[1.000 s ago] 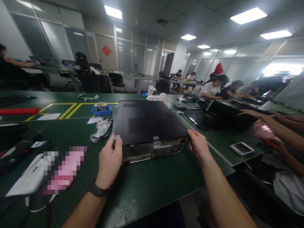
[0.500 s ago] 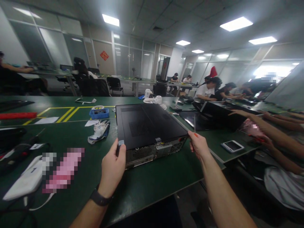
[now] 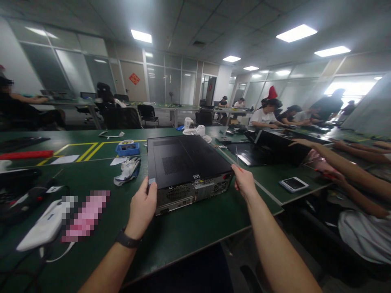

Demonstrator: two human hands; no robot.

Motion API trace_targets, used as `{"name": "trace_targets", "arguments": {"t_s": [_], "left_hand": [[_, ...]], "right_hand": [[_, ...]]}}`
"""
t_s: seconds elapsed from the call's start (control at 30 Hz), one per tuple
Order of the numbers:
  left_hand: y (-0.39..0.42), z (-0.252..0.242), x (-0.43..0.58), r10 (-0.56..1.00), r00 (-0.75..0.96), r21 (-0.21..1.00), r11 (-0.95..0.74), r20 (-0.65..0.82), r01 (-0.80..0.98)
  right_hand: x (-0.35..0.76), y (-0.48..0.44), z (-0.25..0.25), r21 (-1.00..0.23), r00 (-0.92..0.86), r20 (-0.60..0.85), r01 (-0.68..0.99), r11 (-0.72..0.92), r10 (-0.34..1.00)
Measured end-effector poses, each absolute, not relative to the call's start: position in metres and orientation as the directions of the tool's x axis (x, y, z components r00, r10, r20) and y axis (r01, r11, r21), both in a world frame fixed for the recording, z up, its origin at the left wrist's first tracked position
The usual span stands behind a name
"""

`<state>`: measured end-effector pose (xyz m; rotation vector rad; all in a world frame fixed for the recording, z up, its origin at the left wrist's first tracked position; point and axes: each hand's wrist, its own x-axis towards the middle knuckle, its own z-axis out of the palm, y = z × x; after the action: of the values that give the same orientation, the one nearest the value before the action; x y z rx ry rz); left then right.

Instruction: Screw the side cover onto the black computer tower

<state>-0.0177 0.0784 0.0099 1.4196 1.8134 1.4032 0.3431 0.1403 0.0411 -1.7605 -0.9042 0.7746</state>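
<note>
1. Head view: a black metal computer case [image 3: 186, 158] lies flat on the green table [image 3: 198, 228], its rear panel facing the person.
2. The left hand [image 3: 143, 205] grips the case's near-left corner, thumb on top.
3. The right hand [image 3: 244, 183] is closed on a thin orange-handled screwdriver [image 3: 237, 160] and rests at the near-right corner.
4. White work gloves [image 3: 126, 169] and a blue plastic tray [image 3: 128, 149] lie left of the case; a co-worker's arm [image 3: 336, 165] reaches in near a white-edged smartphone [image 3: 293, 184].

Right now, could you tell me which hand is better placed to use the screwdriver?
Right, probably: the right hand holds the screwdriver at the computer case, while the left hand grips its other near corner.
</note>
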Motion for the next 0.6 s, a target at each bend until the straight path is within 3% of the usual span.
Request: {"name": "trace_targets", "arguments": {"t_s": [0.33,0.6], "left_hand": [[0.077,0.001,-0.046,0.866,-0.428,0.911,-0.073,0.26,0.405],[0.072,0.005,-0.048,0.873,-0.423,0.916,-0.06,0.241,0.398]], "right_hand": [[0.33,0.102,0.028,-0.923,0.53,0.054,0.351,-0.161,0.846],[0.322,0.092,0.033,-0.934,0.546,0.102,0.339,-0.108,0.831]]}}
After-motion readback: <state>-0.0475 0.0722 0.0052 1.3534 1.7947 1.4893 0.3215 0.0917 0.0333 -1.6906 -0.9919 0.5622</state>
